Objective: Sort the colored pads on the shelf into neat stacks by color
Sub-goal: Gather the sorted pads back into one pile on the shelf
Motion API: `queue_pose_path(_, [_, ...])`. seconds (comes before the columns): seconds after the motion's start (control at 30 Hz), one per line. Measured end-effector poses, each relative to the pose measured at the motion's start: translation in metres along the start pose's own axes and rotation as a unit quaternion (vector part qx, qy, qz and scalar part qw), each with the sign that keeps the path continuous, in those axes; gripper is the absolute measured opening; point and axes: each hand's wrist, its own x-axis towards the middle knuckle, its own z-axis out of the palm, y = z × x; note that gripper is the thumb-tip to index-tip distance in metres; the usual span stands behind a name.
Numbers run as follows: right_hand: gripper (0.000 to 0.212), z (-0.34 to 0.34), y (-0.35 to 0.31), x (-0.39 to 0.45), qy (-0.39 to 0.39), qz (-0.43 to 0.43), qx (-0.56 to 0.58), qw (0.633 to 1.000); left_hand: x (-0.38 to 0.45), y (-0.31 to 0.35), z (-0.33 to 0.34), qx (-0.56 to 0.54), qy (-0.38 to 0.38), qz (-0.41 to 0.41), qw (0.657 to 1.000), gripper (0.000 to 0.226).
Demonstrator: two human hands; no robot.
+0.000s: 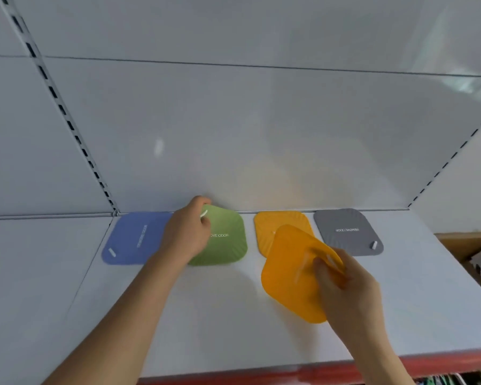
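Observation:
Along the back of the white shelf (228,315) lie a blue pad (131,237), a green pad (225,240), an orange pad (278,226) and a grey pad (347,232). My left hand (186,232) grips the green pad at its far left corner, thumb by its white tab. My right hand (345,284) pinches the right edge of a second orange pad (289,273), held tilted above the shelf and overlapping the front of the lying orange pad.
The shelf's back panel (261,134) rises straight behind the pads. A slotted upright (67,120) runs at the left. The shelf's red front edge (261,373) is near me. A cardboard box (472,251) stands off the right end.

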Motion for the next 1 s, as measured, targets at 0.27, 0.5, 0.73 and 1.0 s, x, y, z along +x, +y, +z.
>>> queue_pose_path(0.27, [0.014, -0.01, 0.011, 0.045, -0.037, -0.016, 0.002, 0.999, -0.017, 0.004, 0.005, 0.102, 0.112, 0.052, 0.987, 0.051])
queue_pose_path(0.5, [0.005, 0.014, -0.009, 0.09, -0.068, -0.028, 0.038, 0.997, -0.053, 0.016, 0.017, 0.13, 0.1, 0.116, 0.98, 0.034])
queue_pose_path(0.73, [0.012, 0.042, -0.001, 0.11, -0.096, -0.111, -0.196, 0.97, -0.065, 0.019, 0.022, 0.149, 0.072, 0.145, 0.975, 0.026])
queue_pose_path(1.0, [0.042, 0.038, 0.008, 0.11, -0.078, -0.103, -0.333, 0.934, -0.072, 0.018, 0.023, 0.151, 0.058, 0.138, 0.977, 0.024])
